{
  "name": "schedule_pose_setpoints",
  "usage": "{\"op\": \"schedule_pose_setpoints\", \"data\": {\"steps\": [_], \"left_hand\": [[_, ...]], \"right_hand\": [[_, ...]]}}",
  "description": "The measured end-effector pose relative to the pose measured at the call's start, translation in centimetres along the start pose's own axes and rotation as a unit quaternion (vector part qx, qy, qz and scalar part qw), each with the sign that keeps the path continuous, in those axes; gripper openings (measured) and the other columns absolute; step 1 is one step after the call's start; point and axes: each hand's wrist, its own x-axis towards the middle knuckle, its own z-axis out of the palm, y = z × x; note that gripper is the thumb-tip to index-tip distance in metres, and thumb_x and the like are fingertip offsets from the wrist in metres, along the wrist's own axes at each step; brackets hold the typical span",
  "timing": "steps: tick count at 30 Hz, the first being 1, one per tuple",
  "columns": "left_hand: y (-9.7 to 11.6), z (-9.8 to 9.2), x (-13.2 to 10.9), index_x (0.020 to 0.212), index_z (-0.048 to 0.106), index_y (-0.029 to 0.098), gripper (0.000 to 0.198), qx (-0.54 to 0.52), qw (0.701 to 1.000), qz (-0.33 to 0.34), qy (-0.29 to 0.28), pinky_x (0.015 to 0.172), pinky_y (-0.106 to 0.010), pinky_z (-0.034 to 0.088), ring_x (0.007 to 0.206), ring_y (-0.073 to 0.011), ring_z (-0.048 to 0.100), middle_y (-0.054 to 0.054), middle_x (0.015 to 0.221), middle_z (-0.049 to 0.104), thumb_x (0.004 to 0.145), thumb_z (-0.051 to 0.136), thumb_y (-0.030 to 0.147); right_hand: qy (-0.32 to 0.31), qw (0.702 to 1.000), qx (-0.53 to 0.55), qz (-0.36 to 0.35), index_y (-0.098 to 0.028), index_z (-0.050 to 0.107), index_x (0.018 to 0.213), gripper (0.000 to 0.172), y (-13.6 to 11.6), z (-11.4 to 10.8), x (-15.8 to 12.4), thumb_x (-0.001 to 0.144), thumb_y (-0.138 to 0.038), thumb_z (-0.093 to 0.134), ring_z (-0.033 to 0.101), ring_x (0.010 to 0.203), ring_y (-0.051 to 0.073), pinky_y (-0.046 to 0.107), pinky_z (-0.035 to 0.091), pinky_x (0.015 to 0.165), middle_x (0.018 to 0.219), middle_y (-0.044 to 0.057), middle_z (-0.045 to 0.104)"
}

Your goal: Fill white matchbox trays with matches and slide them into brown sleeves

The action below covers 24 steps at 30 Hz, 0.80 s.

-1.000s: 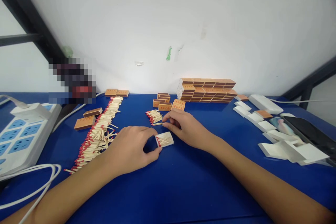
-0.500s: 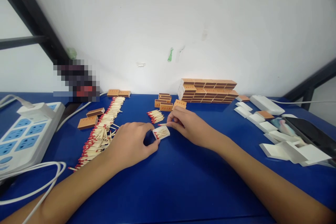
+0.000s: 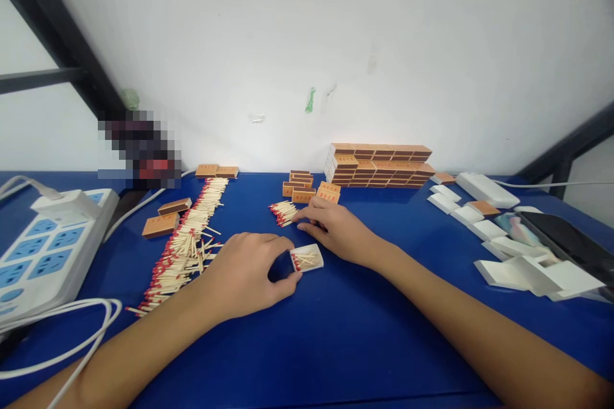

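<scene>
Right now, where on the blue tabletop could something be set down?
Bare: between the left forearm and right forearm; also from right forearm to white card trays. Crowded: left, by red-tipped wooden matches and white plastic power strip.

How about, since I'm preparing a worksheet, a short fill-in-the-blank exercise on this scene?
1. The left hand holds a white tray containing matches with ____-coloured heads.
2. The right hand is at the ____ (larger or smaller) pile of loose matches.
3. The bare part of the tabletop is coloured ____.
4. From this camera, the wall is ____ (behind or in front of) the stacked matchboxes.

Missing words: red; smaller; blue; behind.
</scene>
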Motion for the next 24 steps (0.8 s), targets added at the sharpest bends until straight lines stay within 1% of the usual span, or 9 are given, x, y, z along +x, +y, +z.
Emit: {"op": "schedule_pose_setpoints", "data": {"steps": [3,6,9,13,16,18,20,22,24], "left_hand": [[0.0,-0.1,0.0,0.106,0.078,0.022,0.029,0.0,1.0,-0.005,-0.003,0.061,-0.031,0.038,0.065,-0.0187,0.063,-0.001,0.074,0.071,0.092,0.065,0.044],[0.0,-0.1,0.1,0.107,0.078,0.022,0.029,-0.003,1.0,-0.007,-0.005,0.061,-0.032,0.038,0.065,-0.0192,0.063,-0.001,0.075,0.071,0.092,0.065,0.044],[-0.1,-0.1,0.2,0.107,0.078,0.022,0.028,-0.002,1.0,-0.023,0.0,0.061,-0.032,0.037,0.065,-0.0196,0.063,-0.001,0.073,0.07,0.091,0.065,0.042],[-0.2,-0.1,0.4,0.105,0.078,0.023,0.027,0.003,0.998,-0.061,0.017,0.061,-0.032,0.035,0.062,-0.0195,0.062,-0.001,0.069,0.068,0.091,0.065,0.042],[-0.2,-0.1,0.5,0.103,0.078,0.023,0.028,0.007,0.997,-0.078,0.019,0.061,-0.032,0.035,0.062,-0.0197,0.061,-0.001,0.07,0.068,0.091,0.064,0.044],[-0.2,-0.1,0.4,0.101,0.078,0.023,0.027,0.008,0.997,-0.074,0.018,0.06,-0.031,0.034,0.062,-0.0193,0.061,-0.001,0.069,0.068,0.091,0.064,0.043],[-0.1,-0.1,0.3,0.103,0.078,0.023,0.026,0.003,0.998,-0.059,0.016,0.06,-0.031,0.034,0.062,-0.0187,0.061,0.0,0.07,0.068,0.09,0.065,0.042],[0.0,0.0,0.2,0.105,0.079,0.023,0.027,-0.007,0.999,-0.041,0.01,0.061,-0.03,0.035,0.063,-0.0184,0.061,0.0,0.07,0.068,0.089,0.067,0.043],[0.1,0.1,0.1,0.105,0.079,0.023,0.029,-0.013,0.999,-0.03,0.006,0.061,-0.03,0.036,0.063,-0.0182,0.061,0.0,0.071,0.069,0.089,0.068,0.044]], "right_hand": [[0.003,1.0,0.005,0.015,-0.022,0.072,0.106,0.013,-0.2,0.1,0.0,0.103,-0.017,0.06,0.054,0.079,0.015,0.028,0.041,0.069,0.095,0.003,0.057],[-0.009,0.999,0.004,0.036,-0.02,0.067,0.099,0.006,-0.4,0.0,0.0,0.102,-0.02,0.063,0.053,0.077,0.015,0.028,0.039,0.068,0.094,0.002,0.058],[-0.02,0.999,0.0,0.05,-0.02,0.064,0.098,0.007,-0.5,-0.5,-0.1,0.104,-0.021,0.061,0.053,0.078,0.015,0.028,0.04,0.069,0.097,0.003,0.06],[-0.014,0.999,0.014,0.036,-0.021,0.064,0.099,0.009,-1.5,-1.5,-0.5,0.105,-0.022,0.058,0.055,0.08,0.015,0.029,0.041,0.071,0.098,0.003,0.061],[-0.049,0.998,0.037,0.031,-0.021,0.066,0.097,0.01,-2.5,-2.0,-1.0,0.105,-0.023,0.059,0.055,0.078,0.014,0.028,0.041,0.068,0.097,0.002,0.062],[-0.064,0.996,0.054,0.034,-0.022,0.067,0.095,0.012,-2.8,-2.0,-1.1,0.104,-0.026,0.061,0.055,0.077,0.014,0.027,0.042,0.067,0.093,0.001,0.062],[-0.04,0.996,0.063,0.039,-0.021,0.068,0.098,0.01,-2.5,-1.6,-0.9,0.104,-0.027,0.062,0.055,0.076,0.014,0.028,0.042,0.068,0.09,0.001,0.06],[0.002,0.998,0.053,0.04,-0.021,0.07,0.107,0.008,-1.7,-1.1,-0.5,0.103,-0.024,0.062,0.055,0.077,0.014,0.029,0.043,0.07,0.091,0.001,0.06],[0.023,0.999,0.032,0.034,-0.022,0.07,0.115,0.014,-0.7,-0.4,-0.2,0.103,-0.021,0.063,0.056,0.079,0.015,0.03,0.044,0.072,0.097,0.003,0.06]]}}
